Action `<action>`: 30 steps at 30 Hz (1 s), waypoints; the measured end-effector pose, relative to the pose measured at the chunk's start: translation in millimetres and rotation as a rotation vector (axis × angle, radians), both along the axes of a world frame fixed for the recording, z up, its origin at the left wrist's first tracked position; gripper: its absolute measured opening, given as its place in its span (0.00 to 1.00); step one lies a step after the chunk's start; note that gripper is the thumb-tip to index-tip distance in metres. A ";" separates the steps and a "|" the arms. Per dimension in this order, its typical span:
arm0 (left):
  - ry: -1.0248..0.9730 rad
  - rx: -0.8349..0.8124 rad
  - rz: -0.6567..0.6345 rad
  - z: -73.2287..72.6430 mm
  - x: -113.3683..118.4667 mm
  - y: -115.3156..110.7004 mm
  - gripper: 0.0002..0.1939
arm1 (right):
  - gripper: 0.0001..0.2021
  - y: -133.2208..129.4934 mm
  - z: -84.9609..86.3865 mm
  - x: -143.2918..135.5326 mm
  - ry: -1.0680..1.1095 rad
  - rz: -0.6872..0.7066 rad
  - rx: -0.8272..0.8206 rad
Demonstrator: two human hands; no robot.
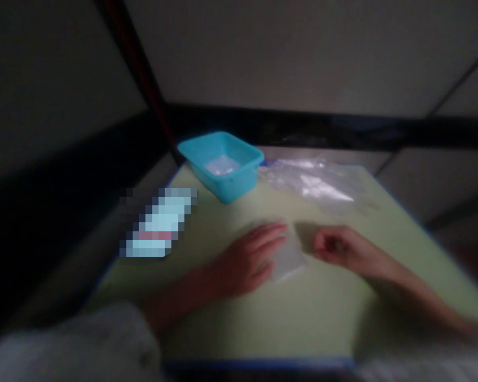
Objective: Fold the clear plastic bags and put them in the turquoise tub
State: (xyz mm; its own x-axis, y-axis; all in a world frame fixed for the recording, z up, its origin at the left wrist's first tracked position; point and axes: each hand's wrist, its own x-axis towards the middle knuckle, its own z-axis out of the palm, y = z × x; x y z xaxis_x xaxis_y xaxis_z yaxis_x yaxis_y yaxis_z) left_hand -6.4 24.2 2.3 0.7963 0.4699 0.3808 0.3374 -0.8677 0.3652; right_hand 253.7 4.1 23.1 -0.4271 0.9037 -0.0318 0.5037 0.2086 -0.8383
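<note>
left hand (245,262): fingers outstretched, partly covering the plastic
plastic (289,262): on the surface (263,329), edges blurred
right hand (340,246): curled nearby; cannot tell if gripping anything
tub (239,183): contents hard to make out

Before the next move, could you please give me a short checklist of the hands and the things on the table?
1. Left hand on the flat, whitish, translucent piece: ok; left hand lies spread over the left part of the piece.
2. Right hand empty: cannot tell; right hand is curled beside the piece, and blurred.
3. Turquoise rectangular plastic basin upright: ok.
4. Shiny clear plastic sheeting apart from both hands: ok.
5. Fine detail of the piece readable: not ok; the picture is too blurred.
</note>
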 end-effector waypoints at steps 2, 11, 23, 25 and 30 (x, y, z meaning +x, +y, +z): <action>0.077 -0.022 -0.110 2.8 3.5 -7.6 0.28 | 0.09 0.3 -5.0 0.0 -0.022 -0.005 0.029; 0.212 -0.066 -0.209 -0.9 3.7 -10.5 0.33 | 0.06 2.2 -21.1 1.3 -0.133 0.081 0.041; 0.237 -0.094 -0.217 -2.5 3.2 -10.7 0.36 | 0.07 2.4 -14.4 0.6 -0.092 0.097 -0.021; 0.234 -0.094 -0.228 -3.4 3.4 -10.2 0.36 | 0.07 2.9 -15.4 0.8 -0.087 0.100 -0.026; 0.259 -0.105 -0.239 -2.8 4.2 -9.8 0.36 | 0.08 4.0 -15.8 0.7 -0.064 0.102 -0.031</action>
